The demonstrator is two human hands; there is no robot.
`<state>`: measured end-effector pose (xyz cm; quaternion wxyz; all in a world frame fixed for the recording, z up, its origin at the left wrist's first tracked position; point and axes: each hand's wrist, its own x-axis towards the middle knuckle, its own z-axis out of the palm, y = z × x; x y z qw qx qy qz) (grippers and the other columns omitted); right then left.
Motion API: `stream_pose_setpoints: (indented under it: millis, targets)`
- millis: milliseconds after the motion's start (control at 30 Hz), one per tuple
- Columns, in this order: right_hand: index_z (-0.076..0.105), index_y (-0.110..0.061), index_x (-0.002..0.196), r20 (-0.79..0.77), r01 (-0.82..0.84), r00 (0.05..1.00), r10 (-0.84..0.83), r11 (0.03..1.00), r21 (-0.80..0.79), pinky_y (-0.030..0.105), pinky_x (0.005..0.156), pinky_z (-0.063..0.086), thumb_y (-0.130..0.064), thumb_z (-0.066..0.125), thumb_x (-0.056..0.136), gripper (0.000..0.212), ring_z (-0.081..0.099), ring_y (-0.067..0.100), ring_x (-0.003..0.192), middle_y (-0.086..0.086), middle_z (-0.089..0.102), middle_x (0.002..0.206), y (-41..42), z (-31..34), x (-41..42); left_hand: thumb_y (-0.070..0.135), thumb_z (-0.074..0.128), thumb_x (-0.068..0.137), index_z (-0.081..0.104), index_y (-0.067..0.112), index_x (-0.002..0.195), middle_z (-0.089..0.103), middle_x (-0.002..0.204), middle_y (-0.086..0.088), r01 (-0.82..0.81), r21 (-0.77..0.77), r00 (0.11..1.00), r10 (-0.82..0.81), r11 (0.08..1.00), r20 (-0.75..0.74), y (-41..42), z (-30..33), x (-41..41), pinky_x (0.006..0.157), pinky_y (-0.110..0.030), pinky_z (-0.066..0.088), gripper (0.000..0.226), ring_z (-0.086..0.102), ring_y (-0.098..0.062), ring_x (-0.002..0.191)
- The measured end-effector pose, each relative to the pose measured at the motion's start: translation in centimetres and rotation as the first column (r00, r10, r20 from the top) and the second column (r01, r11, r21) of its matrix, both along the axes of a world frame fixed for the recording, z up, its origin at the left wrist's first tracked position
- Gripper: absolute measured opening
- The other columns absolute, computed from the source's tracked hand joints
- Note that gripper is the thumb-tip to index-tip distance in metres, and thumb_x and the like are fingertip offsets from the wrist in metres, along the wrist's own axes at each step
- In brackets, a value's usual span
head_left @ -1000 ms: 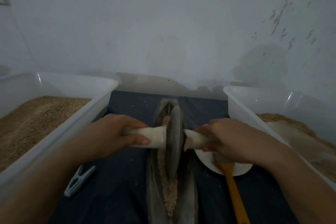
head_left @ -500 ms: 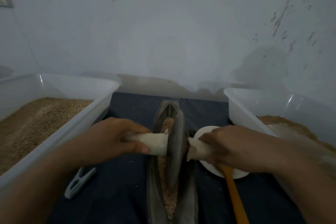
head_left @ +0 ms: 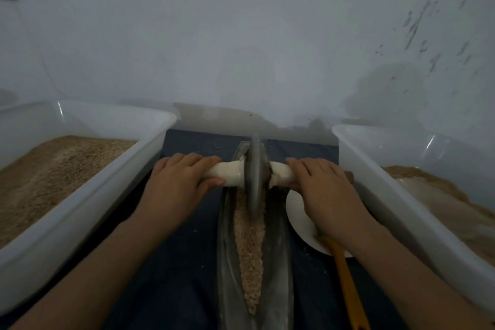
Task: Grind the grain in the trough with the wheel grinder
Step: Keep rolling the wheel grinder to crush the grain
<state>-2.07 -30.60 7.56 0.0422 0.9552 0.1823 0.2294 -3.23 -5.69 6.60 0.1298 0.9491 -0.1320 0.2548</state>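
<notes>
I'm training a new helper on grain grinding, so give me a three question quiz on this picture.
1. True or false: both hands grip the pale axle handle of the grey stone wheel grinder.
2. Where is the wheel in the long grey trough: A near end, B far end?
3. What lies beside the white round plate?

Key: 1 true: left hand, right hand. 2 B. 3 An orange-handled tool.

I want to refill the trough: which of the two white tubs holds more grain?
The left tub: its brown grain spreads across the whole visible floor, while the right tub shows only a low heap along its far side.
</notes>
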Motion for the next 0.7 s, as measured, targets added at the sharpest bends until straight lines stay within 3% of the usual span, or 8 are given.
stream_pose_setpoints:
  millis: [100, 233, 300, 367, 433, 567, 633, 700]
  targets:
    - [0.027, -0.024, 0.141, -0.048, -0.039, 0.998, 0.038, 0.999, -0.019, 0.024, 0.101, 0.021, -0.036, 0.039, 0.098, 0.046, 0.037, 0.014, 0.12, -0.004, 0.043, 0.132, 0.0, 0.1, 0.0, 0.049, 0.051, 0.088, 0.052, 0.03, 0.129, 0.059, 0.117, 0.006, 0.015, 0.055, 1.0, -0.015, 0.998, 0.001, 0.2, -0.1, -0.1, 0.092, -0.034, 0.035, 0.045, 0.052, -0.018, 0.107]
    - [0.041, -0.024, 0.116, -0.283, -0.128, 0.953, 0.104, 0.989, -0.069, 0.024, 0.075, 0.029, -0.045, 0.043, 0.095, 0.03, 0.043, 0.011, 0.097, -0.003, 0.049, 0.114, 0.1, 2.5, -2.2, 0.074, 0.039, 0.081, 0.052, 0.042, 0.12, 0.058, 0.105, 0.018, 0.192, 0.026, 0.966, -0.184, 0.981, -0.183, 1.7, 1.5, -1.4, 0.086, -0.025, 0.04, 0.052, 0.051, -0.001, 0.098]
    - [0.042, -0.029, 0.098, -0.462, -0.175, 0.877, 0.136, 0.984, -0.042, 0.021, 0.063, 0.029, -0.046, 0.047, 0.093, 0.018, 0.045, 0.004, 0.081, -0.008, 0.051, 0.101, 0.0, 4.2, -4.0, 0.078, 0.037, 0.071, 0.05, 0.052, 0.112, 0.057, 0.102, 0.024, 0.285, -0.016, 0.902, -0.274, 0.958, -0.333, 2.3, 2.6, -2.3, 0.083, -0.018, 0.041, 0.05, 0.05, 0.008, 0.096]
    - [0.033, -0.036, 0.079, -0.621, -0.211, 0.771, 0.138, 0.977, -0.045, 0.016, 0.055, 0.028, -0.048, 0.048, 0.091, 0.023, 0.041, -0.002, 0.068, -0.015, 0.046, 0.082, -0.2, 5.7, -5.4, 0.08, 0.042, 0.067, 0.053, 0.055, 0.107, 0.057, 0.104, 0.031, 0.338, -0.098, 0.826, -0.345, 0.936, -0.445, 2.8, 3.4, -2.8, 0.082, -0.014, 0.042, 0.048, 0.052, 0.012, 0.097]
    - [0.031, -0.035, 0.077, -0.693, -0.225, 0.71, 0.129, 0.973, -0.05, 0.015, 0.055, 0.028, -0.05, 0.048, 0.091, 0.026, 0.04, -0.004, 0.066, -0.015, 0.041, 0.076, -0.3, 6.5, -6.0, 0.081, 0.047, 0.065, 0.055, 0.055, 0.105, 0.055, 0.106, 0.036, 0.355, -0.163, 0.773, -0.387, 0.921, -0.503, 3.2, 3.8, -3.1, 0.081, -0.015, 0.043, 0.049, 0.053, 0.011, 0.097]
    - [0.037, -0.029, 0.094, -0.544, -0.197, 0.821, 0.173, 0.98, 0.014, 0.018, 0.059, 0.03, -0.043, 0.047, 0.093, 0.017, 0.042, 0.001, 0.075, -0.012, 0.046, 0.089, 0.1, 4.8, -4.9, 0.073, 0.044, 0.064, 0.053, 0.054, 0.1, 0.058, 0.102, 0.028, 0.282, -0.174, 0.788, -0.331, 0.943, -0.518, 2.6, 3.3, -2.8, 0.08, -0.014, 0.041, 0.042, 0.052, 0.011, 0.094]
    - [0.038, -0.026, 0.102, -0.332, -0.176, 0.93, 0.16, 0.984, -0.017, 0.025, 0.069, 0.029, -0.036, 0.045, 0.096, 0.014, 0.042, 0.008, 0.087, -0.004, 0.048, 0.105, 0.6, 2.9, -3.2, 0.065, 0.042, 0.076, 0.051, 0.049, 0.107, 0.058, 0.106, 0.019, 0.21, -0.081, 0.877, -0.224, 0.974, -0.425, 2.1, 2.4, -1.9, 0.083, -0.021, 0.043, 0.037, 0.053, 0.005, 0.094]
    - [0.037, -0.025, 0.121, -0.115, -0.118, 0.987, 0.113, 0.992, -0.037, 0.025, 0.084, 0.028, -0.029, 0.042, 0.096, 0.026, 0.042, 0.013, 0.103, -0.003, 0.045, 0.118, 0.7, 0.9, -1.4, 0.052, 0.043, 0.088, 0.053, 0.035, 0.121, 0.058, 0.112, 0.009, 0.093, 0.014, 0.966, -0.087, 0.996, -0.243, 1.3, 1.3, -1.1, 0.089, -0.031, 0.042, 0.038, 0.052, -0.008, 0.101]
